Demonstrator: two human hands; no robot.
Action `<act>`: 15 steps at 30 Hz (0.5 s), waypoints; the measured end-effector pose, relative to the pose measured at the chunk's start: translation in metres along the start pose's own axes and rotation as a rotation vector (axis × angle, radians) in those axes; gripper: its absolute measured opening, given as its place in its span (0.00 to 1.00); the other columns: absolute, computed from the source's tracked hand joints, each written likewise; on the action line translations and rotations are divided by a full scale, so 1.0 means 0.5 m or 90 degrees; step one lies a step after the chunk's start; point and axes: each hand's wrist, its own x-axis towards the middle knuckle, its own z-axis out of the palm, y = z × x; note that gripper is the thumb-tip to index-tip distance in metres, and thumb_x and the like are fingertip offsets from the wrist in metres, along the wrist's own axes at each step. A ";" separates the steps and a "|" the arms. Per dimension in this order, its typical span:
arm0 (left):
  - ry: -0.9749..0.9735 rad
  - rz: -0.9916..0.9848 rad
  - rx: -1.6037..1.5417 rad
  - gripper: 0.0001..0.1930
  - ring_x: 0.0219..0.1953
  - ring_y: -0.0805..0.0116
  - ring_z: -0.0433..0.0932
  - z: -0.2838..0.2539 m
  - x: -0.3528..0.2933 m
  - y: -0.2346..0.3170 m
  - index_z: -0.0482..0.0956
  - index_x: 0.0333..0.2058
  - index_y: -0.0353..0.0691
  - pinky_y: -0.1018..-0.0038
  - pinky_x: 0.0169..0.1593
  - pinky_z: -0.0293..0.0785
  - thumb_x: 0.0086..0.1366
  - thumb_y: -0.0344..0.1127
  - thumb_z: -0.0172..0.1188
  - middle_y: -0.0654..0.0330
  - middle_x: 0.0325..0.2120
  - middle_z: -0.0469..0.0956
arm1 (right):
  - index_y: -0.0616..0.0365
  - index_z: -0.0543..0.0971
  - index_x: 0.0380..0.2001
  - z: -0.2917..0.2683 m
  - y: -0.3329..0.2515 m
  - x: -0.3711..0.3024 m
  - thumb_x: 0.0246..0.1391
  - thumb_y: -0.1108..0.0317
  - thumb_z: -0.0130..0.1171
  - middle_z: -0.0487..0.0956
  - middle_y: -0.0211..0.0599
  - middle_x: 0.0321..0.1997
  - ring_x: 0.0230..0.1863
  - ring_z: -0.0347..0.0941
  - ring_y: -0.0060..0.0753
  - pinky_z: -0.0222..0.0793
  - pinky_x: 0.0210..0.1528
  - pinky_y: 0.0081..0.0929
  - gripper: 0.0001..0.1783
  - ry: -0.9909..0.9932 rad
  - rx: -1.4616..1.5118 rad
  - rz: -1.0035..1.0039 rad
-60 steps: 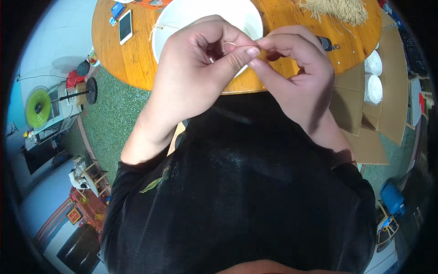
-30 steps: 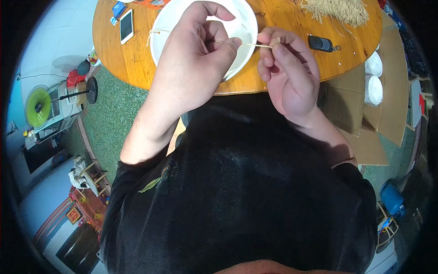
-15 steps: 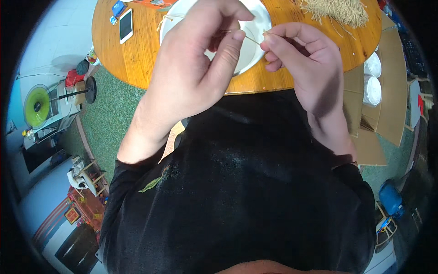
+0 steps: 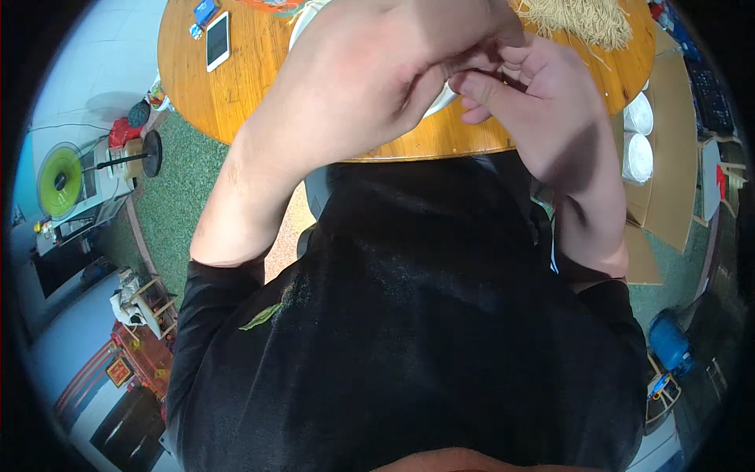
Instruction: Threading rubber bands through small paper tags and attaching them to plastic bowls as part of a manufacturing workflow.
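Observation:
My left hand (image 4: 425, 55) is bent over toward my right hand (image 4: 543, 94), and the two touch above the table's near part. Its fingers curl in and are mostly hidden behind the back of the hand. The thumb and fingers of my right hand are pinched together just below it. The thin beige string seen between the hands earlier is now hidden by them. Beneath my hands lies a white round dish (image 4: 441, 103), mostly covered. To the right, a bundle of beige strings (image 4: 590, 23) rests on the wooden table (image 4: 259, 59).
A white phone (image 4: 219, 41) and a small blue packet (image 4: 206, 11) lie on the table's left. Something orange-red (image 4: 275, 5) sits at the far edge. Right of the table are white rolls or tubs (image 4: 638, 157) by opened cardboard (image 4: 672, 157). A green fan (image 4: 60, 182) stands left.
My left hand has swung right and over to my right hand, closing the gap between them. The string between them has gone out of sight. My right hand has shifted slightly right.

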 end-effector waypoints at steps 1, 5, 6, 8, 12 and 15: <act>0.050 0.130 0.004 0.15 0.41 0.50 0.86 0.008 -0.007 -0.017 0.81 0.50 0.33 0.59 0.44 0.82 0.65 0.25 0.65 0.49 0.38 0.84 | 0.68 0.82 0.49 -0.001 -0.001 0.002 0.70 0.72 0.61 0.86 0.35 0.42 0.40 0.83 0.25 0.80 0.46 0.23 0.10 -0.020 -0.001 -0.021; -0.069 -0.206 -0.066 0.13 0.42 0.52 0.86 0.001 0.019 0.022 0.82 0.49 0.34 0.61 0.46 0.81 0.65 0.26 0.66 0.51 0.39 0.84 | 0.68 0.82 0.47 -0.010 0.021 0.007 0.70 0.72 0.60 0.86 0.35 0.42 0.40 0.83 0.25 0.80 0.45 0.23 0.09 0.003 0.082 0.005; 0.099 -0.038 -0.157 0.12 0.44 0.53 0.85 0.042 0.004 -0.022 0.82 0.48 0.35 0.62 0.46 0.81 0.66 0.26 0.66 0.51 0.40 0.84 | 0.67 0.82 0.47 -0.019 0.027 0.010 0.70 0.72 0.61 0.86 0.36 0.42 0.40 0.83 0.25 0.80 0.45 0.23 0.09 -0.029 0.106 0.014; 0.260 0.137 -0.250 0.11 0.45 0.55 0.85 0.079 -0.018 -0.063 0.82 0.47 0.36 0.64 0.47 0.80 0.66 0.26 0.67 0.52 0.41 0.84 | 0.66 0.83 0.46 -0.028 0.040 0.014 0.70 0.71 0.61 0.86 0.36 0.42 0.40 0.83 0.25 0.80 0.46 0.23 0.09 -0.054 0.132 0.027; 0.209 0.266 -0.235 0.10 0.41 0.55 0.85 0.064 -0.038 -0.068 0.83 0.45 0.36 0.64 0.44 0.80 0.65 0.26 0.68 0.53 0.39 0.83 | 0.64 0.83 0.45 -0.031 0.049 0.015 0.70 0.70 0.62 0.86 0.37 0.41 0.40 0.85 0.28 0.82 0.48 0.24 0.08 -0.031 0.219 0.060; -0.012 -0.025 -0.004 0.09 0.32 0.81 0.77 0.017 -0.038 -0.005 0.84 0.46 0.39 0.79 0.39 0.76 0.68 0.25 0.69 0.71 0.27 0.77 | 0.64 0.83 0.46 -0.044 0.057 0.017 0.71 0.69 0.61 0.87 0.38 0.41 0.41 0.86 0.29 0.83 0.49 0.25 0.08 -0.037 0.222 0.075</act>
